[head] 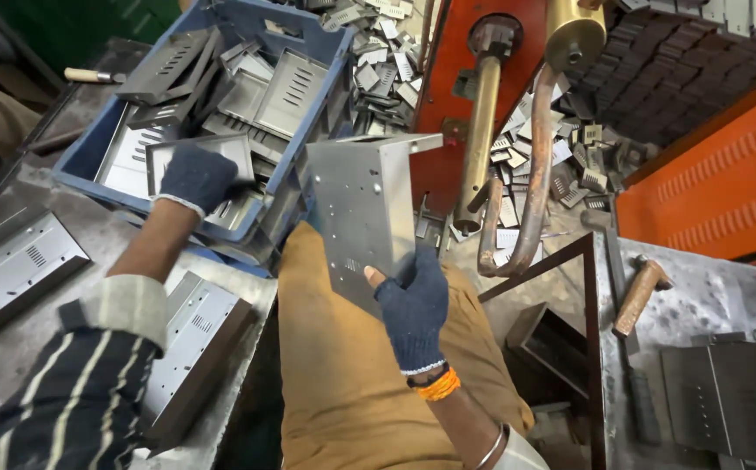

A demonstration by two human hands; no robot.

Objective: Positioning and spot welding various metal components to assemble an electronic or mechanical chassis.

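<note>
The gloved left hand [197, 177] gripped a louvred sheet-metal panel [221, 152] in the blue plastic crate [91, 152], while the gloved right hand [413, 309] held a bent perforated steel panel [361, 218] upright.

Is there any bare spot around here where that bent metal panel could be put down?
Bare room shows on the grey bench right of the hammer, above the dark flat sheets. Another patch lies on the left table, between the blue crate and two grey panels. The crate, where the left hand reaches, is crammed. The right hand holds the panel.
</note>
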